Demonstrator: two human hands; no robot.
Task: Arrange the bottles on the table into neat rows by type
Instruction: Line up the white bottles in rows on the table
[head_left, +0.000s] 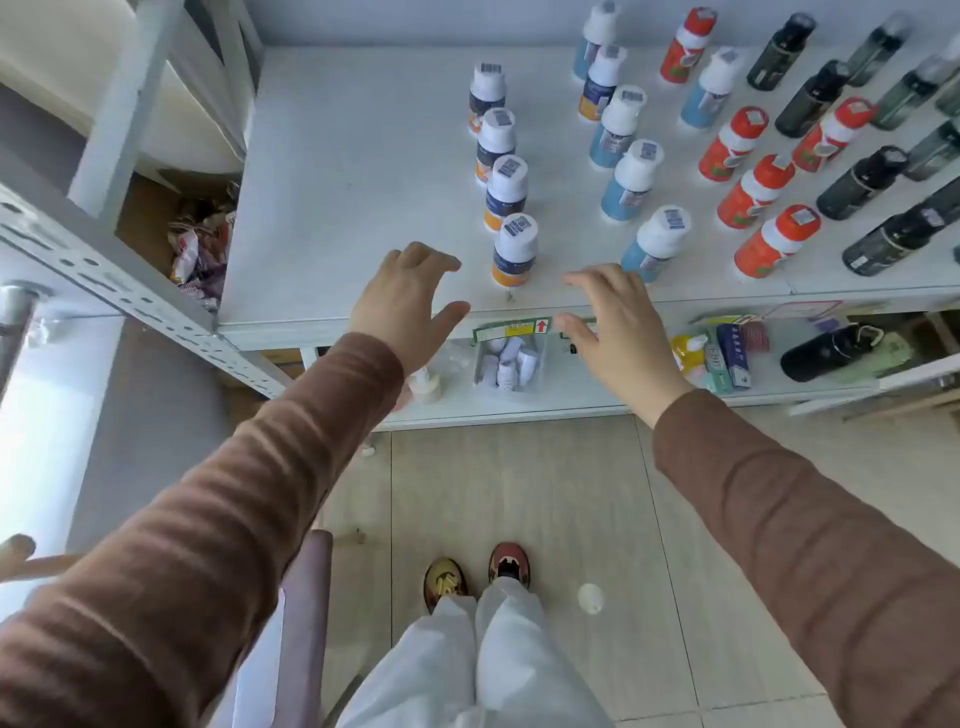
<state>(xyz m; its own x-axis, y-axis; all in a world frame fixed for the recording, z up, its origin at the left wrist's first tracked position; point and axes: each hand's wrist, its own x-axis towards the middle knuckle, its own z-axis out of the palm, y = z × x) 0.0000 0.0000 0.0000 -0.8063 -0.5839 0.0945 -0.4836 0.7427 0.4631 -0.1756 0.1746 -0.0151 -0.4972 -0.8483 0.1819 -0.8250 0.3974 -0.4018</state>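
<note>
On the white table (353, 171) stand rows of bottles. A row of navy-and-orange bottles with white caps runs front to back; the nearest navy-orange bottle (514, 250) stands close to the front edge. To its right runs a row of light-blue bottles (655, 242), then red-orange bottles (774, 241), then dark bottles (883, 239). My left hand (408, 301) hovers left of the nearest navy-orange bottle, fingers spread, holding nothing. My right hand (615, 322) hovers to its right, also spread and empty. Neither hand touches a bottle.
A metal shelf frame (119, 280) stands at the left with a box of wrappers (200, 249) behind it. Under the table a lower shelf holds a clear bin of small bottles (511, 358), packets and a black bottle (826, 353). My feet stand on tiled floor.
</note>
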